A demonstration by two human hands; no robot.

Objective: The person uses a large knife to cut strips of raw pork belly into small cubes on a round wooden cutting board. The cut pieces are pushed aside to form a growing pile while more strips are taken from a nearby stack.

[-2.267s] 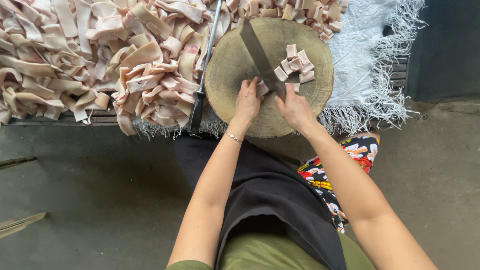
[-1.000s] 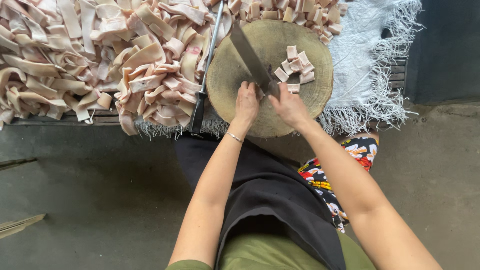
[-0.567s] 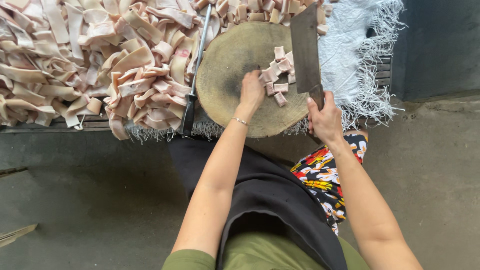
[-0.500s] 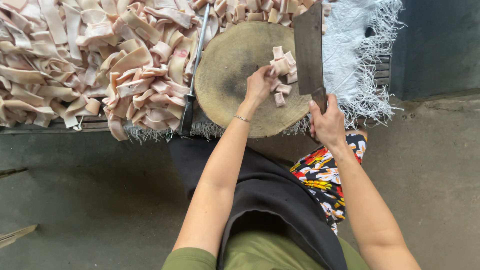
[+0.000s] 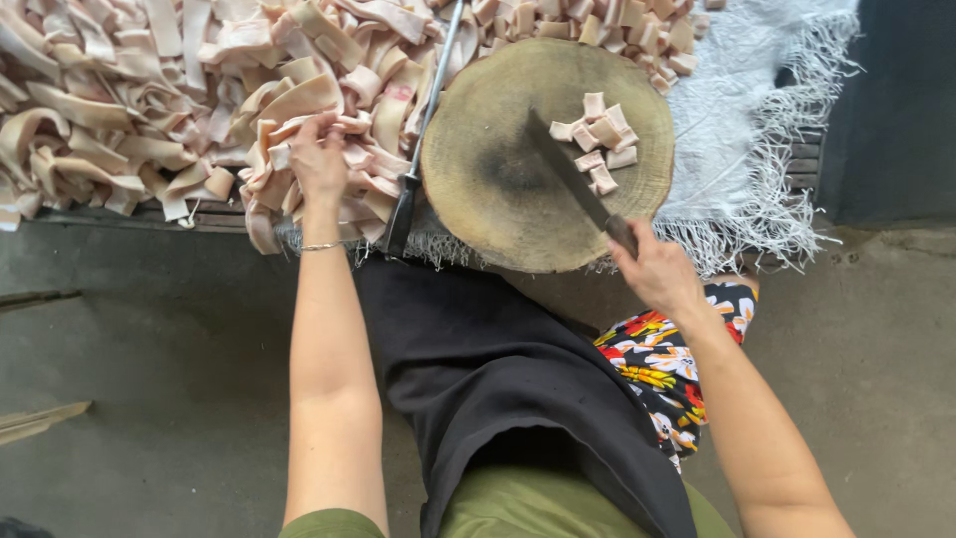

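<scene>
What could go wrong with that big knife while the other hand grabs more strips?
The right hand holds the cleaver on the round chopping block while the left hand reaches into the pile of pale strips; with attention split, the blade might slip. The cut pieces lie right beside the blade and could get knocked off the block.

The person is wearing a long black apron (image 5: 498, 399) over an olive-green top (image 5: 518, 508), with bright floral fabric (image 5: 667, 359) in red, yellow and white showing beside it. Both arms are bare; a thin silver bracelet (image 5: 321, 246) is circling the left wrist.
</scene>
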